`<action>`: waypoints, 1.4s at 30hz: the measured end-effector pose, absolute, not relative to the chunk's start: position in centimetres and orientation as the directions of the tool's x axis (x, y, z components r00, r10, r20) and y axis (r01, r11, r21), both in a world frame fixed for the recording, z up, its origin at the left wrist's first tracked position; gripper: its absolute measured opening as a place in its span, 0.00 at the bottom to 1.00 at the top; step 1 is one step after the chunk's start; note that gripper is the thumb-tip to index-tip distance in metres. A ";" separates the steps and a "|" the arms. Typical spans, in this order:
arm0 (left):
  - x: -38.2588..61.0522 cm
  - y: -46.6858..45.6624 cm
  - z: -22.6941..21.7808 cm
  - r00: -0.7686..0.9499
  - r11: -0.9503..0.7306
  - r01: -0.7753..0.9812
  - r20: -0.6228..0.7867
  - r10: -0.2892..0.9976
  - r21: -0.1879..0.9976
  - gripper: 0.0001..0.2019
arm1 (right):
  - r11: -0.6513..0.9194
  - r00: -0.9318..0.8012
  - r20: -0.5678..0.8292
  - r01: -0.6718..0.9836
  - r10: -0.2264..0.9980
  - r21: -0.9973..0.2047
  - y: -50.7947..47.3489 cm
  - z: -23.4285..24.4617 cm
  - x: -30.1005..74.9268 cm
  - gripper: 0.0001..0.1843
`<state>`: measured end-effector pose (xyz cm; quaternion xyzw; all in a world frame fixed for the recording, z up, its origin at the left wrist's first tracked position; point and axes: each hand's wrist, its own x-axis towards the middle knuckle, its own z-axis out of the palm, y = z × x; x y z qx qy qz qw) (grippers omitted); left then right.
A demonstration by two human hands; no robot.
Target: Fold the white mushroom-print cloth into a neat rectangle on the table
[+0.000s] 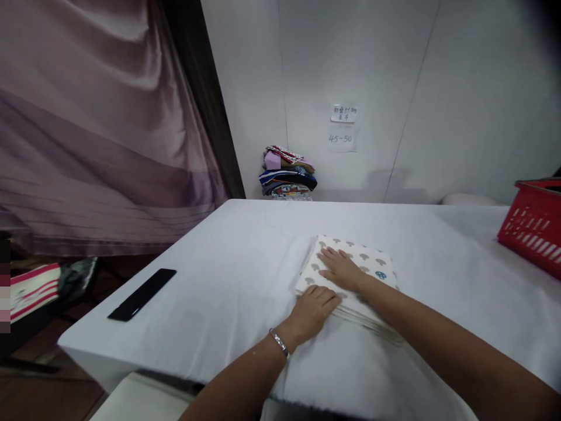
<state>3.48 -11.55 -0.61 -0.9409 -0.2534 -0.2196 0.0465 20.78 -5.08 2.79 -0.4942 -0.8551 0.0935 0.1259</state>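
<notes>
A folded cream cloth printed with grey-beige mushrooms and one blue mushroom lies on the white-covered table, its layers showing along the near edge. My right hand rests flat on top of it, fingers spread and pointing to the left. At the cloth's near left corner is my left hand, with a silver bracelet on the wrist. Its fingers lie over the edge, slightly bent, and I see no grip around the cloth. The undersides of both hands are hidden.
A black flat object lies near the table's left edge. A red plastic basket stands at the far right. Behind the table is a stack of folded fabrics against the wall. A pink curtain hangs at the left.
</notes>
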 end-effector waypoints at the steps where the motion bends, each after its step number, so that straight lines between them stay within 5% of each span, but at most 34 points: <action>1: 3.5 -11.5 -0.6 0.777 -0.868 0.496 0.426 0.463 0.037 0.18 | 0.454 -0.455 0.062 0.847 0.888 -0.276 -4.4 2.1 21.0 0.31; 23: 3.3 -11.3 -1.0 0.751 -0.842 0.512 0.387 0.535 0.171 0.17 | 0.496 -0.493 0.062 0.853 0.868 -0.162 1.2 -0.1 19.0 0.34; 36: 3.5 -11.3 -0.9 0.748 -0.835 0.521 0.374 0.548 0.179 0.18 | 0.437 -0.436 0.058 0.870 0.898 -0.229 1.9 0.6 18.9 0.35; 42: 3.5 -11.5 -0.4 0.749 -0.833 0.524 0.370 0.550 0.178 0.19 | 0.383 -0.409 -0.052 0.886 0.911 -0.260 2.0 1.6 18.5 0.36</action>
